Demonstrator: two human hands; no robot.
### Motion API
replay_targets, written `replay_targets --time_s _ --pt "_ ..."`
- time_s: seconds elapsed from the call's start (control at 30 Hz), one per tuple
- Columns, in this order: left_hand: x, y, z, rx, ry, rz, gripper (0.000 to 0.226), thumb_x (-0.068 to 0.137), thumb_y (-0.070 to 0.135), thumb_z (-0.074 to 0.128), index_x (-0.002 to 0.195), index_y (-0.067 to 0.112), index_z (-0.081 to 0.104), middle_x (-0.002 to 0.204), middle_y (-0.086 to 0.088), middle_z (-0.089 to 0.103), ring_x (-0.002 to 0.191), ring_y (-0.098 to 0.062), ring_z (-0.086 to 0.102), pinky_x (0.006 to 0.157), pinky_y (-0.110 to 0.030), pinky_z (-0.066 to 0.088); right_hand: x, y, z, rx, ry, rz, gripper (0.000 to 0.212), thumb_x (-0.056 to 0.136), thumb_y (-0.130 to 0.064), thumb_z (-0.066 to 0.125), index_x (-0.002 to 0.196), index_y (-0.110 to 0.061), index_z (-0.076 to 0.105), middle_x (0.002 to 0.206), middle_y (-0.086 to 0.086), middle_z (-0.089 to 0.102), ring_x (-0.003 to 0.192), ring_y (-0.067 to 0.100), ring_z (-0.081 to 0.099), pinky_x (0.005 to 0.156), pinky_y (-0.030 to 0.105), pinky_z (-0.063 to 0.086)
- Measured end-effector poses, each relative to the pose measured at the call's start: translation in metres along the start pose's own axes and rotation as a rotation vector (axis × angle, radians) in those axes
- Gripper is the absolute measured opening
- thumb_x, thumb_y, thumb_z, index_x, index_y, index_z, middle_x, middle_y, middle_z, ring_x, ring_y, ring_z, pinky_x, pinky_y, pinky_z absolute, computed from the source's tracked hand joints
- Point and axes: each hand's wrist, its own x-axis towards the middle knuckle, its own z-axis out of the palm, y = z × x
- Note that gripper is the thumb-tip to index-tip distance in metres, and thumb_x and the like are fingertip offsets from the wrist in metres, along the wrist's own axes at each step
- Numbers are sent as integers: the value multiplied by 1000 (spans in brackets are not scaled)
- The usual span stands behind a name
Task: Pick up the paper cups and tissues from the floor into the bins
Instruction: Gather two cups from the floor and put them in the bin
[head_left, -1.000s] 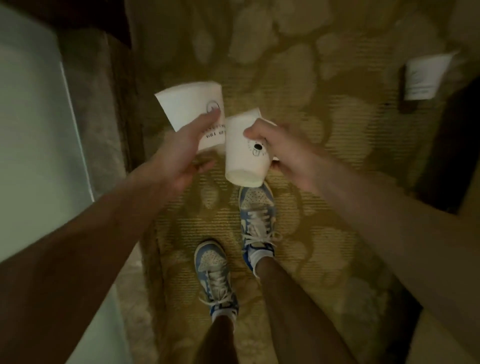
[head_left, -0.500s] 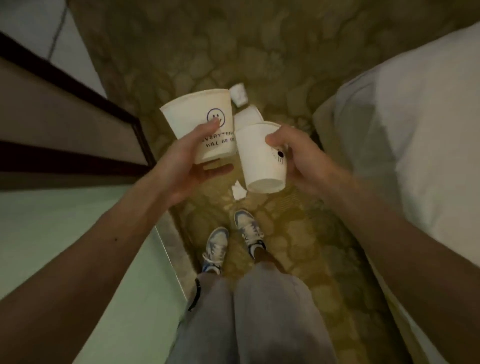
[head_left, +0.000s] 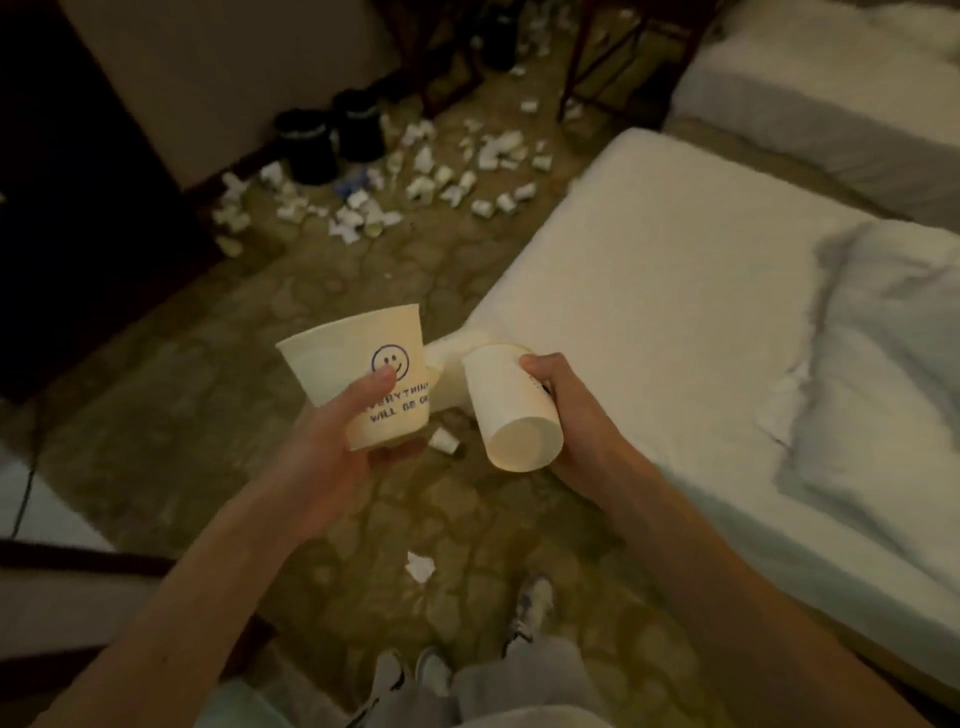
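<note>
Left hand (head_left: 337, 447) grips a printed paper cup (head_left: 358, 364), thumb across the front just below the smiley mark, fingers curled under the base. Its long axis runs near vertical in the view, leaning slightly left, with the wide rim at the top and the base down in the hand. Right hand (head_left: 576, 415) is closed round a second paper cup (head_left: 509, 405), thumb on the upper side, fingers behind. This cup's axis tilts, one round end turned down toward the camera, the other pointing up and away; which end is the rim cannot be told. Both cups are held above the patterned carpet (head_left: 208, 415), close together but apart. On the carpet below lie a small cup (head_left: 444, 441) and a crumpled tissue (head_left: 420, 566). Farther off, scattered litter (head_left: 415, 182) surrounds two dark bins (head_left: 306, 145) by the wall. A white bed (head_left: 675, 312) stands to the right.
</note>
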Motion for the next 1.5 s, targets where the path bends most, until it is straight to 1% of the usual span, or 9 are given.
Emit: replay_targets --time_s 0.2,0.4,0.47,0.63,0.8,0.9,1.0,1.27,1.5 --pt "-53 22 87 187 -197 31 46 62 26 70 106 19 63 89 -5 77 77 -22 75 57 -29 60 -109 -18 -69 171 71 -107 23 93 -36 49 113 -25 53 100 10 64 79 22 64 62 30 50" --pt "-93 12 195 265 -426 53 66 49 27 90 109 14 66 99 -12 76 90 -28 74 63 -35 61 -211 -12 -157 145 200 -266 21 86 -38 57 103 -27 63 93 8 68 72 17 65 57 26 50" --pt "-108 -12 237 295 -488 16 87 35 36 99 112 12 66 103 -13 75 95 -30 72 69 -42 62 -246 0 -195 180 263 -274 23 75 -41 60 92 -28 68 86 6 71 71 19 66 60 30 50" --pt "-153 -85 345 300 -618 -62 45 55 20 79 100 17 71 100 -12 75 91 -29 73 67 -45 61 -338 37 -303 216 473 -226 44 55 -48 71 95 -33 64 90 4 73 71 18 72 57 29 55" --pt "-211 -169 445 486 -740 -157 80 41 36 86 115 20 62 100 -5 76 97 -30 71 82 -46 59 -423 75 -389 230 614 -224 13 82 -28 70 86 -37 63 90 -3 69 69 15 73 60 31 57" --pt "-236 -212 492 579 -846 -206 76 45 43 83 115 22 65 97 -2 77 87 -21 74 69 -33 61 -459 102 -422 159 709 -242 10 87 -23 66 91 -33 66 93 -2 71 80 17 72 71 35 57" --pt "-253 -253 535 641 -902 -290 83 48 43 86 123 20 59 107 -7 74 99 -28 71 86 -49 58 -487 132 -461 170 810 -272 22 87 -24 67 108 -28 63 104 0 70 87 16 71 68 29 57" --pt "-243 -358 618 818 -1060 -423 60 58 38 80 113 17 65 101 -5 76 92 -23 74 79 -44 61 -494 211 -526 246 1021 -198 29 89 -20 67 117 -27 61 110 -2 68 98 15 67 85 39 57" --pt "-227 -444 714 904 -1214 -618 49 65 32 76 109 14 67 96 -7 77 88 -22 74 66 -36 60 -502 229 -602 363 1194 -23 40 85 -28 69 122 -36 53 113 -10 61 95 9 65 73 26 57"
